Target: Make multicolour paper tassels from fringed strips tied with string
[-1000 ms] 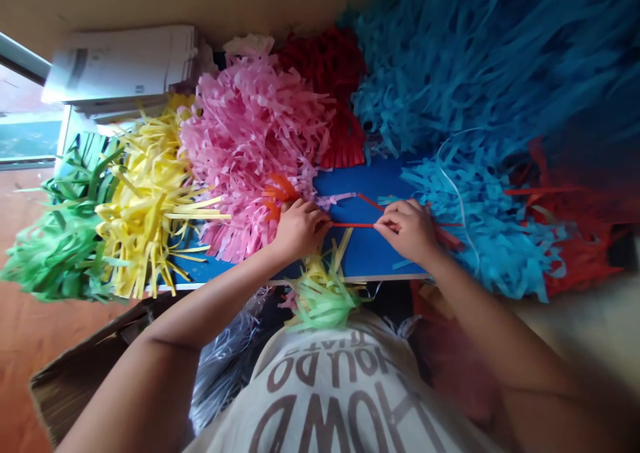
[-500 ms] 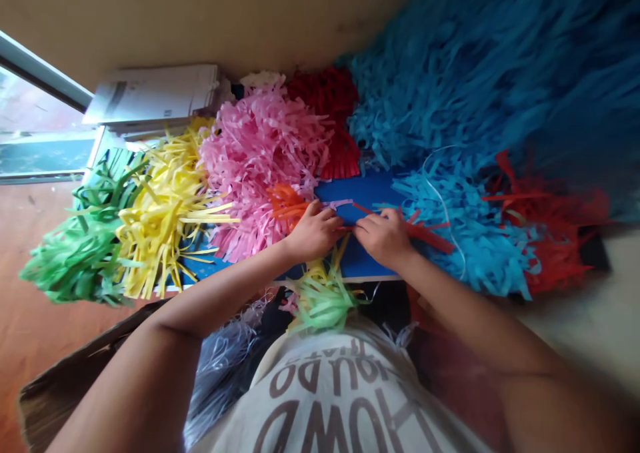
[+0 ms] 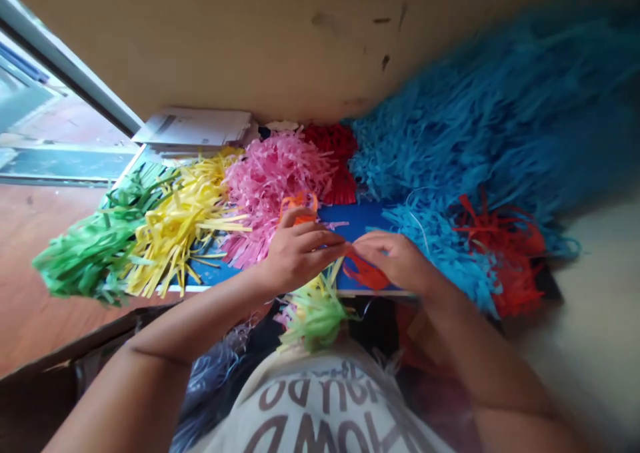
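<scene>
Over the front of the blue tabletop, my left hand (image 3: 305,250) and my right hand (image 3: 395,256) meet at the fingertips. Between them they pinch a narrow middle part of an orange paper fringe. Its red-orange strips (image 3: 369,274) hang in a loop below my right hand, and orange strips (image 3: 300,203) stick up behind my left hand. The fingers hide most of the pinched part. Below my hands, a light green and yellow fringe (image 3: 315,313) hangs at the table's front edge, against my shirt.
Pink (image 3: 280,166), yellow (image 3: 185,200) and green fringes (image 3: 85,253) lie left on the blue table (image 3: 350,214). Dark red fringe (image 3: 337,160) sits behind. Blue fringes (image 3: 450,153) pile up at right, beside red ones (image 3: 510,253). A paper stack (image 3: 195,128) stands by the wall.
My hands have come together, fingertip to fingertip. The red strips that stretched out to the right now curl beneath my right hand. The view has tilted up a little.
</scene>
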A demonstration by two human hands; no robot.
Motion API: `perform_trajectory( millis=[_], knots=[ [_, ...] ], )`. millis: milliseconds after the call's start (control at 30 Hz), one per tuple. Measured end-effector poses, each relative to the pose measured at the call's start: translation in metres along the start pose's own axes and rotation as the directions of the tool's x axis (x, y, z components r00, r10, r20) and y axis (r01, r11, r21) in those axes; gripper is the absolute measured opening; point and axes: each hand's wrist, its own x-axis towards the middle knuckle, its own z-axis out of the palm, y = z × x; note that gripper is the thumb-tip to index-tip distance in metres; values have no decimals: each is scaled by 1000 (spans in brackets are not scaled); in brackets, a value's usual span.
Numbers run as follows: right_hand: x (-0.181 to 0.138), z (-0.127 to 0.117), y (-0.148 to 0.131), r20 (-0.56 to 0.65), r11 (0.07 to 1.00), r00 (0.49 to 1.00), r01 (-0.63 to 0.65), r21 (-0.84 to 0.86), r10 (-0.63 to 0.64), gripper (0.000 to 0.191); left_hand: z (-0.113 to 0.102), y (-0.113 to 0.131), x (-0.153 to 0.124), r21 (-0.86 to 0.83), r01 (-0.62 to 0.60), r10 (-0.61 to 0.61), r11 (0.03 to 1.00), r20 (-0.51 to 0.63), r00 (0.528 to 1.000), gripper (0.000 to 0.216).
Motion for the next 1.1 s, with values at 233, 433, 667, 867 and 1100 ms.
perform_trajectory(
  millis=[233, 433, 667, 867, 1100],
  knots=[
    [-9, 26, 14, 182, 585, 935, -335, 739, 305, 29, -5, 25, 0, -130, 129, -131, 983, -13, 991, 17],
    [-24, 55, 14, 134, 326, 899, -286, 901, 418, 32, 8, 43, -15, -309, 306, -344, 900, -74, 936, 13],
    [-24, 64, 12, -17, 366, 884, -175, 914, 467, 32, 23, 62, -15, -493, 492, -597, 718, -73, 799, 3],
    [-17, 62, 15, -94, 439, 899, -116, 891, 428, 29, 27, 66, -14, -603, 535, -675, 592, -8, 738, 7],
    [-8, 66, 21, -256, 553, 903, 25, 833, 345, 24, 38, 56, -19, -477, 480, -569, 736, -52, 821, 5]
  ],
)
